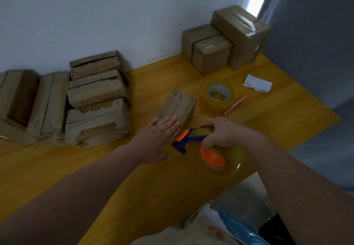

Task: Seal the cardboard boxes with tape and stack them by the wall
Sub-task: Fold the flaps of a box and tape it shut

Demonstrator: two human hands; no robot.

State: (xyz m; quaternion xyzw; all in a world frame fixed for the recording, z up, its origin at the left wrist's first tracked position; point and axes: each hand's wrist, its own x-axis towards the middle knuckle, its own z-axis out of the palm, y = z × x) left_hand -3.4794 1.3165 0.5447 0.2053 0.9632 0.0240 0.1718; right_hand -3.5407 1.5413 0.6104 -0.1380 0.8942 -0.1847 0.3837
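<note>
- A small cardboard box point(177, 108) is set near the middle of the wooden table point(95, 168), with its top flaps closed along a centre seam.
- The left hand point(160, 130) is laid flat on the near end of the box, with the fingers straight and close together on the top.
- The right hand point(222, 132) is curled round a blue and orange tape dispenser point(188, 139), which is held just beside the near corner of the box. Whether its front end touches the cardboard cannot be told.
- A roll of clear tape point(237, 160) is mounted on the dispenser's orange hub, under the right hand.
- A spare tape roll point(218, 96) is laid flat beyond the right hand. A pink pen point(234, 102) lies just beside it and a scrap of paper point(257, 84) farther off.
- Three taped boxes point(239, 34) are placed against the wall point(95, 15) at the far right.
- A stack of worn boxes point(96, 99) is seen at the left by the wall.
</note>
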